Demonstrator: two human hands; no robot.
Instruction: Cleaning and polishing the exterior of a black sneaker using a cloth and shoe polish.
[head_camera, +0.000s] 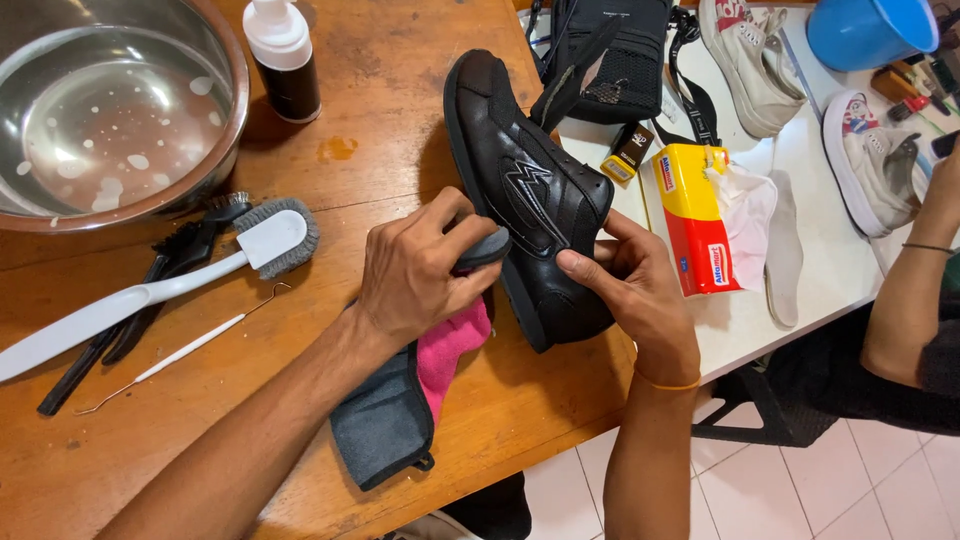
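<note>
Pressing grey cloth (470, 255) in left hand (420, 265) against black sneaker (530, 190), right hand (625, 285) fingers gripping heel, centre frame; loose grip risks drop.

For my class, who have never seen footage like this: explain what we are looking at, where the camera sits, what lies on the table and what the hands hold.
There is no machine here, only a person's two bare hands. The single picture comes from a camera worn on the person's head, looking down.

The right hand steadies a black shoe held on its side. The left hand presses a grey and pink cloth against the shoe's sole edge.

On the wooden table lie a metal bowl of soapy water, a dark bottle with a white cap, a white-handled brush, a black brush and a thin white hook tool.

On the white table alongside lie a yellow tissue pack and pale sneakers. Another person's arm shows at the right.
</note>
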